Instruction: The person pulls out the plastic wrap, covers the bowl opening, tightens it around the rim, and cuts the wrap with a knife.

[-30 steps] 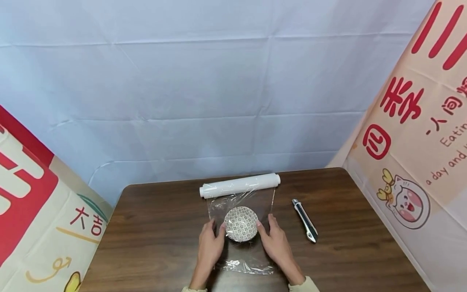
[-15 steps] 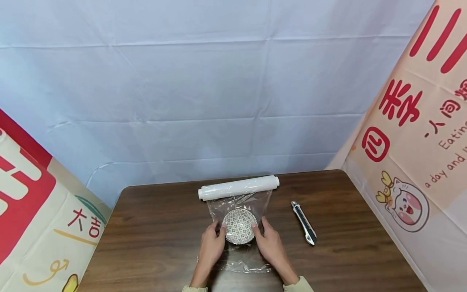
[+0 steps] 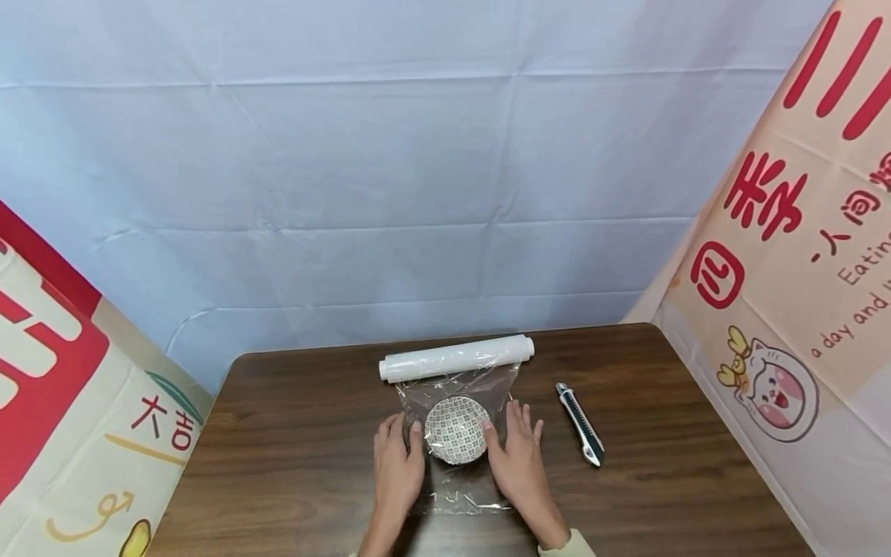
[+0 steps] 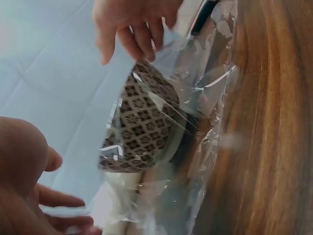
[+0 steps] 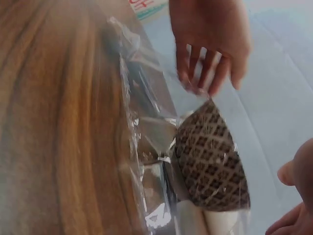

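A small round bowl (image 3: pixel 456 430) with a dark-on-pale lattice pattern stands on the table under a sheet of clear cling film (image 3: pixel 462 497). Both wrist views show film draped over the rim and down the sides of the bowl (image 4: pixel 144 120). To the left of it is my left hand (image 3: pixel 398 464), fingers extended and thumb a little apart from the bowl. On the other side my right hand (image 3: pixel 518 463) lies with spread, straight fingers, its thumb tip right at the rim. The film stays joined to a white roll (image 3: pixel 455 358) behind the bowl.
A utility knife (image 3: pixel 580 424) lies right of the film on the dark wooden table (image 3: pixel 299 449). Behind the table hangs a pale cloth backdrop (image 3: pixel 348 193), and printed banners (image 3: pixel 773 325) flank both sides.
Both hands have loosened from the bowl's sides. The left has shifted slightly left with its thumb off the rim; the right has spread its fingers outward. Bowl, roll and knife stay put.
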A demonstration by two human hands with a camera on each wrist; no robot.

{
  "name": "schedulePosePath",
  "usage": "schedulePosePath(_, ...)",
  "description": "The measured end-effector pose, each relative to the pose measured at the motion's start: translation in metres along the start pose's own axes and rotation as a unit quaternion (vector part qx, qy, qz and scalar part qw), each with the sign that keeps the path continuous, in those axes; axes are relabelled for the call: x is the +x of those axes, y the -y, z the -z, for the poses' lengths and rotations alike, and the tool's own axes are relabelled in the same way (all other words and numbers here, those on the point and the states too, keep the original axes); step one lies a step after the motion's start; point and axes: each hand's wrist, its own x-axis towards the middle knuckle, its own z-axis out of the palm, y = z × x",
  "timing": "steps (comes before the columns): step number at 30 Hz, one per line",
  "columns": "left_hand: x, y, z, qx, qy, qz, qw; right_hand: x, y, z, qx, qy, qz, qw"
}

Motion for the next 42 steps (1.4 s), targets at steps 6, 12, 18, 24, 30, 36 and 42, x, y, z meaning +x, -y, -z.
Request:
schedulePosePath(6, -0.01, 0.0, -0.004, -0.012, 0.068, -0.015, 0.9975, -0.008, 0.005, -0.009, 0.015, 0.018, -0.006, 0.9997)
schedulePosePath(12, -0.014, 0.004, -0.014, -0.023, 0.078, 0.006, 0.9966, -0.01, 0.001, -0.022, 0.046, 0.022, -0.033, 0.9982)
schedulePosePath(18, -0.011, 0.006, -0.018, -0.044, 0.066, 0.005, 0.9969, -0.008, 0.0, -0.023, 0.075, 0.01, -0.047, 0.996)
schedulePosePath(24, -0.005, 0.003, -0.01, -0.058, 0.002, 0.02, 0.9981, -0.008, 0.001, -0.015, 0.034, -0.027, -0.048, 0.9979)
schedulePosePath(30, 0.006, 0.003, -0.003, -0.046, 0.036, 0.058, 0.9966, -0.003, -0.003, -0.011, 0.018, 0.001, -0.056, 0.9982)
schedulePosePath(36, 0.01, 0.004, -0.007, -0.12, 0.105, 0.107, 0.9814, -0.001, -0.007, -0.016, 0.054, 0.017, -0.069, 0.996)
schedulePosePath(42, 0.017, 0.008, -0.011, -0.202, 0.144, 0.139, 0.9587, 0.005, -0.006, -0.02, 0.091, 0.015, -0.07, 0.9933)
